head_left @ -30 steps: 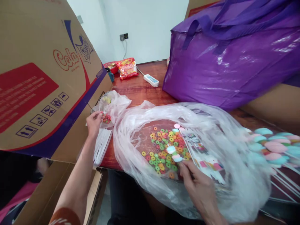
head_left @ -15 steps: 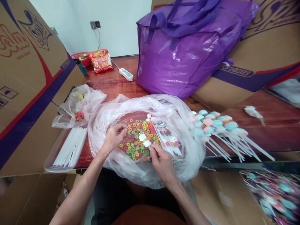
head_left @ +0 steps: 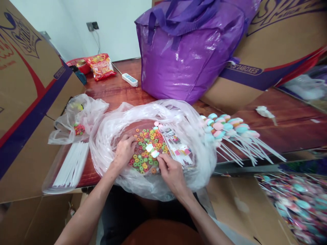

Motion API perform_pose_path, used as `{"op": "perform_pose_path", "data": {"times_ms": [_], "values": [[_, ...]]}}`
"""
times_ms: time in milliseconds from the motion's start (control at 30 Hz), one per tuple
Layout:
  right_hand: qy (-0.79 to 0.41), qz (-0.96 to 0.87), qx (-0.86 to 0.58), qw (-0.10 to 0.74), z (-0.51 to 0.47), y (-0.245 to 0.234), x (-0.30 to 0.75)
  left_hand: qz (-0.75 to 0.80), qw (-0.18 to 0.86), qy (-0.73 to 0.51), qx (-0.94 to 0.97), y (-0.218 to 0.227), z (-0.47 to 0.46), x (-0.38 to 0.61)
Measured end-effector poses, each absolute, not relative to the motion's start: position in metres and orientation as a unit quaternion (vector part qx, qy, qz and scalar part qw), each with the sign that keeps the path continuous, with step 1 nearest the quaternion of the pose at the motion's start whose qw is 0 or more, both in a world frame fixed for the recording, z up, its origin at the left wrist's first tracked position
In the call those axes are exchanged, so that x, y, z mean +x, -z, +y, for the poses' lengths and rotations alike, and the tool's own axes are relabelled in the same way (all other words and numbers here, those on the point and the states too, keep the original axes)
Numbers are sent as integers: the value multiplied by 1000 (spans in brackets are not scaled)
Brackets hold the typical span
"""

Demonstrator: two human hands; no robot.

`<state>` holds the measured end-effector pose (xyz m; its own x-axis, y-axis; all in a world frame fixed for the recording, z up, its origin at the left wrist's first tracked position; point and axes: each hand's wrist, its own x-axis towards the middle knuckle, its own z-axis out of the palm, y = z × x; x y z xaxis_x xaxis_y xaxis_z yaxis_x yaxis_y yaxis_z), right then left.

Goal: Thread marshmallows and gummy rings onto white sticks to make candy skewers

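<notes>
My right hand (head_left: 171,170) pinches the near end of a short marshmallow skewer (head_left: 152,150), which has white and pale blue pieces with a greenish one between them. Beneath it lie many coloured cereal rings (head_left: 143,160), spread inside an open clear plastic bag (head_left: 107,126) with its rim rolled down. My left hand (head_left: 125,149) is at the left edge of the rings, fingers curled together; whatever is between the fingertips is hidden. Printed packets with white sticks (head_left: 176,139) lie in the bag, right of the rings. Two pink pieces (head_left: 156,124) lie at the rings' far edge.
Finished marshmallow sticks (head_left: 230,129) are piled at the right. White sticks (head_left: 71,163) and a small knotted bag (head_left: 79,115) lie left. Behind stand a purple bag (head_left: 184,58) and cartons (head_left: 276,44). A box of wrapped sticks (head_left: 298,197) sits low right.
My left hand has come down and closer to the cereal rings, its fingers now among them. My right hand keeps holding the marshmallow skewer. The whole view has shifted slightly.
</notes>
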<state>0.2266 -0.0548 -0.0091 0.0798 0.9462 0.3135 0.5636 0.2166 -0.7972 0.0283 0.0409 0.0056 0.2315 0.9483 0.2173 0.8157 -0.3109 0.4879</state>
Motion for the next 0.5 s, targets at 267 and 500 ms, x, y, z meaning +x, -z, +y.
{"op": "perform_pose_path", "data": {"times_ms": [267, 500], "values": [[-210, -651, -596, 421, -55, 8, 228, 558, 214, -354, 720, -15, 37, 24], [-197, -654, -583, 440, -55, 21, 234, 605, 175, -563, 534, -68, 66, -68]]}}
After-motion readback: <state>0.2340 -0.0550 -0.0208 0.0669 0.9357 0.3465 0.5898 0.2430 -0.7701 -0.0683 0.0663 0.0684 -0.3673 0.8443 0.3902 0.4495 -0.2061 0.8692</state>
